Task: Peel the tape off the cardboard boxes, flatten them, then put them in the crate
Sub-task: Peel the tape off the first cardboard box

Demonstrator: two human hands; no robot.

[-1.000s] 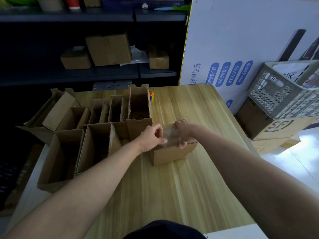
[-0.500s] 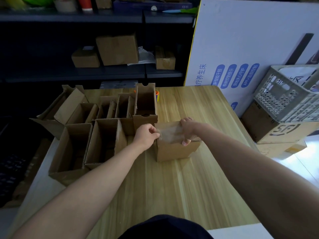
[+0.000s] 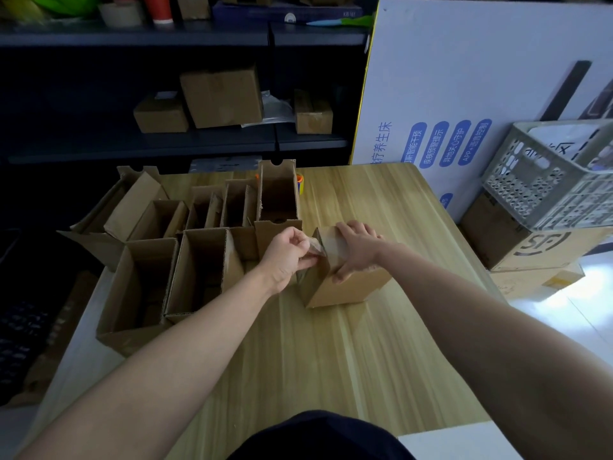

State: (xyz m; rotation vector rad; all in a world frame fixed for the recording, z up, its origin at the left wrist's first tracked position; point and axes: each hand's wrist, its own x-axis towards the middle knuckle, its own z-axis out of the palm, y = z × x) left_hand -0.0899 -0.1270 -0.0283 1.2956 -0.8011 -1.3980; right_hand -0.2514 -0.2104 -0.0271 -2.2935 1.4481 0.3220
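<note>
A small closed cardboard box (image 3: 345, 288) stands on the wooden table (image 3: 331, 360), a strip of clear tape (image 3: 323, 249) across its top. My left hand (image 3: 287, 255) pinches the loose, crumpled end of that tape at the box's left top edge. My right hand (image 3: 356, 249) lies over the box top, thumb down the front face, and holds the box. The grey perforated crate (image 3: 544, 187) sits at the right on a stack of cardboard boxes, off the table.
Several opened cardboard boxes (image 3: 185, 257) crowd the table's left half, right up against my left hand. A tape roll (image 3: 299, 185) stands behind them. Dark shelves (image 3: 185, 141) at the back hold more boxes. A white printed board (image 3: 464, 94) leans at the right.
My left hand has lifted the tape end off the box's left edge and drawn it leftward, bunching it. The right hand has shifted further over the box top. The view has moved slightly.
</note>
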